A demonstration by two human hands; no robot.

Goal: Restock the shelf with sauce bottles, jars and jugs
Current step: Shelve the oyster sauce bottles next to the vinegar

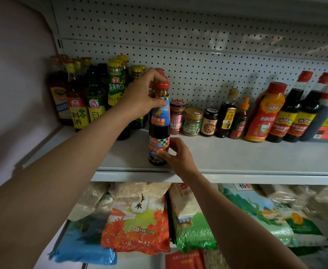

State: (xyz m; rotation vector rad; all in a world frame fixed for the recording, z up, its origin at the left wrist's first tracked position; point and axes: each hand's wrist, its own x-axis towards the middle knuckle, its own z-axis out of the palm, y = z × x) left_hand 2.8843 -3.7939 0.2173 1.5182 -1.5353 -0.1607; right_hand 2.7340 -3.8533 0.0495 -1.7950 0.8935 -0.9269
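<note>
Sauce bottle [159, 123], dark contents, upright on shelf [237, 158]; left hand [141, 98] grips neck; right hand [175, 154] grips base

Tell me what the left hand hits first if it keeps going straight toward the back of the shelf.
Likely the red-capped bottles directly behind the oyster sauce bottle that the left hand grips, then the pegboard; depth is unclear.

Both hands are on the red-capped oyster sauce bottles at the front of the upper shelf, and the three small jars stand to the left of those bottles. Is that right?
Not quite. The head view shows the three small jars to the right of the oyster sauce bottles, not the left. Both the left hand and right hand are on them, at the front of the upper shelf.
</note>
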